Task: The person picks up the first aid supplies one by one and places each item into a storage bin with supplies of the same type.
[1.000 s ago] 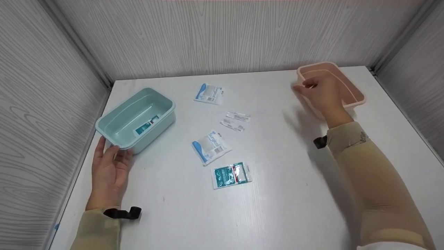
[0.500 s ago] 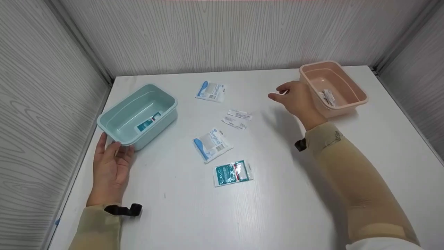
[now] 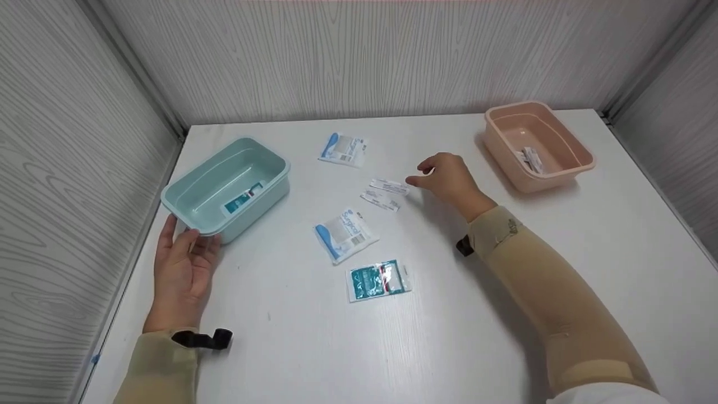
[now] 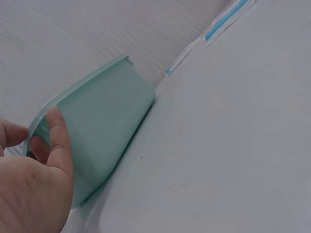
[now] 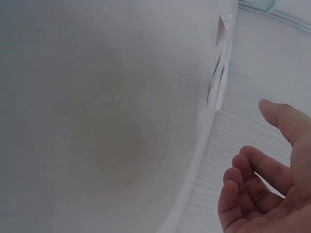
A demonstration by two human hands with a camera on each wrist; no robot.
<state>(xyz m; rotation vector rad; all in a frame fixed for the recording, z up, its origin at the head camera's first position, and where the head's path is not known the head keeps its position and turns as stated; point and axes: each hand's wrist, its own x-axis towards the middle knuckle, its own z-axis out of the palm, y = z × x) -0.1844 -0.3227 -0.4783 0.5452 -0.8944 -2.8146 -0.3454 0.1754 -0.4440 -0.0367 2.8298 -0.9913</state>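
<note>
My left hand (image 3: 182, 275) holds the near corner of a light teal plastic basin (image 3: 263, 203), thumb at the rim and fingers beneath it, as the left wrist view shows on the basin's side wall (image 4: 107, 121). A teal-and-white packet (image 3: 243, 199) lies inside. With thumb and fingers apart and nothing between them, my right hand (image 3: 447, 180) hovers beside two slim white printed sachets (image 3: 386, 193). Its thumb tip is close to the right end of the upper one. The right wrist view also shows that hand (image 5: 272, 189) holding nothing.
A pink basin (image 3: 504, 160) at the back right contains small white sachets (image 3: 530, 160). Two packets labelled "Surgical" lie mid-table, a far one (image 3: 343, 150) and a near one (image 3: 346, 235). Nearer still is another teal-and-white packet (image 3: 380, 280). Wood-grain panels (image 3: 336, 62) enclose the white table.
My right hand has come from over the pink basin, left and nearer, to the two slim sachets. White sachets now show inside the pink basin. My left hand stays at the teal basin.
</note>
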